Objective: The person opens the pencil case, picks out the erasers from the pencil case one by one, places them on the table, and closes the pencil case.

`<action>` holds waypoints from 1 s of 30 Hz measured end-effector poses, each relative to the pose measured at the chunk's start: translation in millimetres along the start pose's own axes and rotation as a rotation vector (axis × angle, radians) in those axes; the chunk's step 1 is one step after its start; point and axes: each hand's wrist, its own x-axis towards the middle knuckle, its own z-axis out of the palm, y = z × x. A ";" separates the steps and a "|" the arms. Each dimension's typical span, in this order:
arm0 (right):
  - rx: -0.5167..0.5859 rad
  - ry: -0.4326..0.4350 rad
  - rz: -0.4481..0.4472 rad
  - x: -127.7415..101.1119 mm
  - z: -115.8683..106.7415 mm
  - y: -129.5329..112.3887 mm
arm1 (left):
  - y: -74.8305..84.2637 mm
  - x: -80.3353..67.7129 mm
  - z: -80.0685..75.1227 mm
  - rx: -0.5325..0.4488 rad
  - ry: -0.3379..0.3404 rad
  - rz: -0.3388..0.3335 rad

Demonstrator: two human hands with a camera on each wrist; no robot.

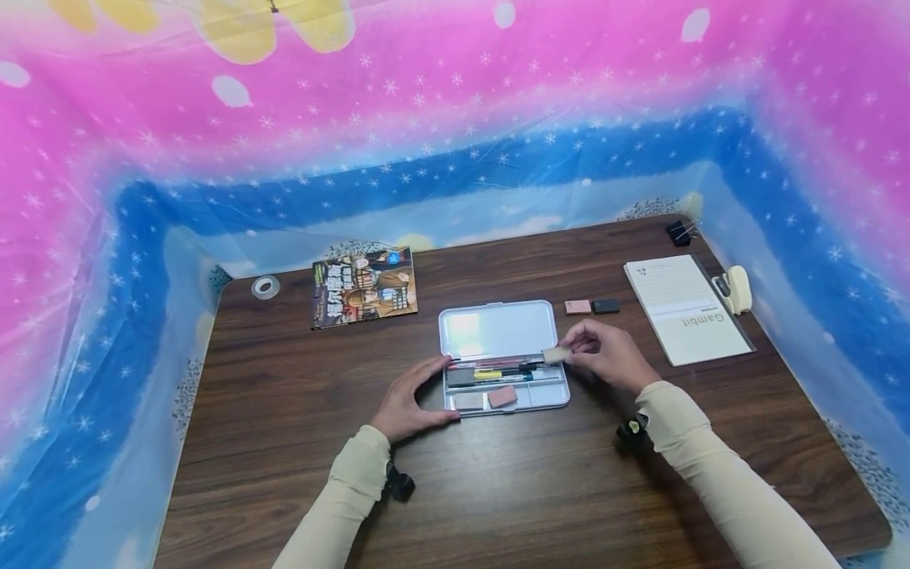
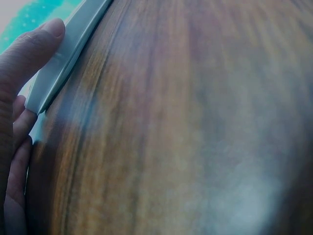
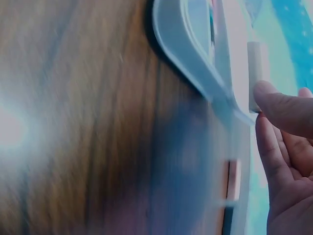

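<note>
On dk woodgrain tbl point(image 1: 498, 498), open case point(image 1: 512, 330); pink/blue cloth point(image 1: 455, 126) bhnd.

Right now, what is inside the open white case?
Inside the case lie pens, a dark grey block, a pale block and a pink block. The right hand holds a beige block partly covering the far right corner; anything beneath the pens is hidden.

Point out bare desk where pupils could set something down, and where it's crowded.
Bare: in front of the open case; left of the left hand, nearer than the tape roll; along the back, between magazine and notebook. Crowded: the case, holding pens and small blocks, and just beyond the right hand, where two more blocks lie side by side.
</note>
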 end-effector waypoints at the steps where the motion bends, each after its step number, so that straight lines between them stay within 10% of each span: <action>1: -0.005 0.024 0.003 1.5 -2.6 3.6 | 0.1 -0.2 0.0 -0.002 0.000 -0.001; 9: -0.045 0.175 0.037 14.2 -18.0 39.5 | -0.7 -0.6 1.3 0.008 -0.003 -0.005; 30: -0.005 0.195 0.094 25.4 -16.7 58.3 | -0.7 0.0 0.9 -0.001 0.005 0.014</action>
